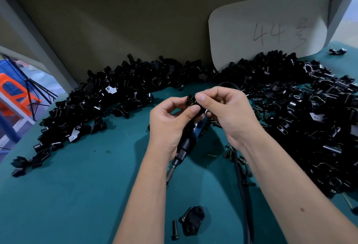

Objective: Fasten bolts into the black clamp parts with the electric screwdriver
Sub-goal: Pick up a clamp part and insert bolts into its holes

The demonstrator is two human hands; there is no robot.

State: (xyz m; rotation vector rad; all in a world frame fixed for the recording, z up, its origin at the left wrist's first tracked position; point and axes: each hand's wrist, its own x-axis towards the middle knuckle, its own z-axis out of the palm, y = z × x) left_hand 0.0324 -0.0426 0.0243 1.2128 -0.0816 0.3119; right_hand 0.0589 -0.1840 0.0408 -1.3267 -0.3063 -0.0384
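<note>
Teal bench mat [81,195] carries heaped black clamp parts [120,89]. Head view: left hand [170,125] and right hand [226,116] both pinch one clamp part [191,100] between them. Electric screwdriver [188,141] lies beneath, long axis angled up toward that part; left hand nearer.

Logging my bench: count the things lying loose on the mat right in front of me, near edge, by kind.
Clamp part with a bolt in it: 1
Loose bolt: 1
Total: 2
</note>
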